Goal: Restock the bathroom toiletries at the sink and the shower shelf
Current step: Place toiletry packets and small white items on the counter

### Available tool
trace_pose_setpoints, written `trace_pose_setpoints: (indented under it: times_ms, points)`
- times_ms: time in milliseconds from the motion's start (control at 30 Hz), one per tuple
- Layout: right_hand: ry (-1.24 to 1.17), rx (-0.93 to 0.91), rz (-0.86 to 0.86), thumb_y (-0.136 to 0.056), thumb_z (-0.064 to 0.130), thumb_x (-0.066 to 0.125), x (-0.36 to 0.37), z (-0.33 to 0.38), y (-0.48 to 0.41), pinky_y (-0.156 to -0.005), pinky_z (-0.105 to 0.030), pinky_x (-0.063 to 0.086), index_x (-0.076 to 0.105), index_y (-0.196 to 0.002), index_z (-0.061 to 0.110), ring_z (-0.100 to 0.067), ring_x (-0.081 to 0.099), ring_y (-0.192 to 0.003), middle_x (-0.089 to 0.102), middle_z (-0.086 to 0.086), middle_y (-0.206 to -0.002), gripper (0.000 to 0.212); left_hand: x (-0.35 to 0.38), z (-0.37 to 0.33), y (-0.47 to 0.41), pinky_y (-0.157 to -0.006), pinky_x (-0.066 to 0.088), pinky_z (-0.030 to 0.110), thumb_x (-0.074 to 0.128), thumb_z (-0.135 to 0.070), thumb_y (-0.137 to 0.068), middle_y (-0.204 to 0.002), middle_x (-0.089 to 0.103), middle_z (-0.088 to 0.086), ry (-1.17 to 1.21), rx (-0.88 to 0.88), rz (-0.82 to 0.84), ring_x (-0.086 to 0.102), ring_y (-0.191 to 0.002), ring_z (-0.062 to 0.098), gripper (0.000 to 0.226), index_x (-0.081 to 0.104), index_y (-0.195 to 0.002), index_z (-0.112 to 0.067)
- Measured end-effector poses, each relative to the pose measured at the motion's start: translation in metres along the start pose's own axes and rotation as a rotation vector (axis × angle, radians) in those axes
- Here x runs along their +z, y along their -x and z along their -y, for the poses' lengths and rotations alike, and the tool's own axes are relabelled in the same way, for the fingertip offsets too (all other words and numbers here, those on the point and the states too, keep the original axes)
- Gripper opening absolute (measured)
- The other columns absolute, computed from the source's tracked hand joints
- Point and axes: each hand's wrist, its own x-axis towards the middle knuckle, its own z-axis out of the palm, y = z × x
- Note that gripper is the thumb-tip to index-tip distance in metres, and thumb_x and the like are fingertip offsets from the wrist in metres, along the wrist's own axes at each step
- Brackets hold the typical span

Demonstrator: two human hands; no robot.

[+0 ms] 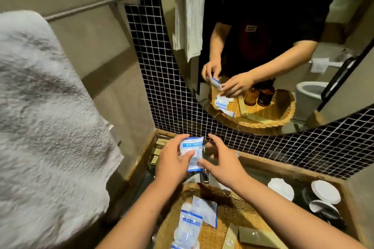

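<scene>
The left hand holds a small flat packet upright at the centre of the frame, thumb across its front and fingers behind. The packet is clear, crinkled plastic with something white folded inside. A blue band runs across its top and a blue strip along the bottom edge.

The band carries white Chinese characters (too blurred to read with any certainty). The right hand curves in a wide C beside the packet with its thumb tip at the lower right corner; I cannot tell whether it pinches.

Lower centre, a woven basket on the tabletop holds more packets of the same kind, with the same blue bands and equally unreadable print.
</scene>
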Motion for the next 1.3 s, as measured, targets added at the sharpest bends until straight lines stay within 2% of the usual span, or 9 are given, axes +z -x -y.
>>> trace_pose_setpoints:
  times_ms: [100,233,400,533,600,667,833,1033,1300]
  points:
    - [0.068,-0.176,-0.041,-0.088,0.042,0.071,0.001,0.011,-0.029,-0.108,-0.026,0.041,0.033,-0.153,0.034,-0.001,0.051,-0.125,0.054,0.014,-0.140,0.075,-0.006,0.010,-0.014,-0.082,0.050,0.025,0.072,-0.026,-0.086,-0.117,0.062,-0.013,-0.062,0.047,-0.034,0.060,-0.101,0.006,0.042,0.059,-0.125,-0.035]
    - [0.053,-0.198,-0.030,-0.090,0.035,0.069,0.011,0.025,-0.067,-0.101,-0.036,0.049,0.065,-0.129,0.031,-0.003,0.062,-0.111,0.069,0.013,-0.123,0.039,-0.007,0.028,-0.030,-0.084,0.052,0.029,0.068,-0.025,-0.089,-0.120,0.060,-0.012,-0.091,0.076,-0.034,0.058,-0.102,0.006,0.040,0.058,-0.126,-0.035]
    - [0.123,-0.202,0.013,-0.090,0.034,0.067,0.035,0.021,-0.101,-0.088,-0.035,0.051,0.071,-0.112,0.031,-0.005,0.062,-0.094,0.070,0.014,-0.103,0.022,-0.001,0.054,-0.052,-0.090,0.051,0.036,0.068,-0.028,-0.088,-0.131,0.058,-0.012,-0.167,0.061,-0.041,0.059,-0.113,0.013,0.051,0.052,-0.135,-0.040]
    - [0.214,-0.138,0.014,-0.090,0.027,0.065,0.055,0.009,-0.122,-0.085,-0.037,0.050,0.070,-0.105,0.024,-0.017,0.063,-0.092,0.069,0.004,-0.097,0.016,0.016,0.077,-0.057,-0.108,0.039,0.046,0.059,-0.040,-0.088,-0.166,0.015,0.004,-0.536,0.067,0.074,0.030,-0.144,0.024,0.084,0.013,-0.157,-0.041]
    - [0.264,-0.094,0.033,-0.090,0.026,0.060,0.065,0.003,-0.127,-0.084,-0.038,0.050,0.069,-0.103,0.025,-0.021,0.063,-0.093,0.069,0.002,-0.097,0.016,0.030,0.090,-0.051,-0.114,0.030,0.045,0.058,-0.042,-0.087,-0.168,-0.007,0.004,-0.628,0.045,0.148,0.013,-0.151,0.025,0.090,0.004,-0.159,-0.036]
    - [0.290,-0.042,0.053,-0.090,0.025,0.058,0.075,-0.003,-0.132,-0.084,-0.038,0.051,0.070,-0.105,0.025,-0.023,0.064,-0.095,0.070,0.000,-0.099,0.019,0.042,0.102,-0.046,-0.114,0.030,0.042,0.064,-0.036,-0.084,-0.168,-0.007,0.004,-0.671,0.047,0.192,0.010,-0.153,0.024,0.092,0.012,-0.159,-0.028]
    - [0.384,0.043,0.119,-0.091,0.023,0.054,0.093,-0.008,-0.144,-0.082,-0.038,0.050,0.065,-0.113,0.022,-0.027,0.063,-0.096,0.066,-0.004,-0.104,0.025,0.058,0.117,-0.048,-0.122,0.012,0.043,0.050,-0.031,-0.092,-0.164,-0.026,0.003,-0.763,0.024,0.402,-0.019,-0.151,0.023,0.092,-0.016,-0.156,-0.025]
    - [0.462,0.099,0.199,-0.092,0.024,0.054,0.115,-0.001,-0.164,-0.078,-0.038,0.049,0.057,-0.118,0.015,-0.031,0.062,-0.097,0.058,-0.008,-0.109,0.027,0.066,0.129,-0.062,-0.123,-0.002,0.044,0.061,-0.040,-0.088,-0.157,-0.039,0.005,-0.801,-0.037,0.454,-0.028,-0.148,0.023,0.109,-0.025,-0.151,-0.019]
    - [0.554,0.212,0.180,-0.092,0.011,0.054,0.122,0.000,-0.178,-0.082,-0.040,0.051,0.052,-0.128,0.011,-0.035,0.064,-0.104,0.057,-0.013,-0.121,0.036,0.068,0.144,-0.073,-0.122,0.003,0.044,0.055,-0.037,-0.094,-0.153,-0.045,0.002,-0.760,-0.051,0.465,-0.022,-0.149,0.020,0.103,-0.029,-0.151,-0.021]
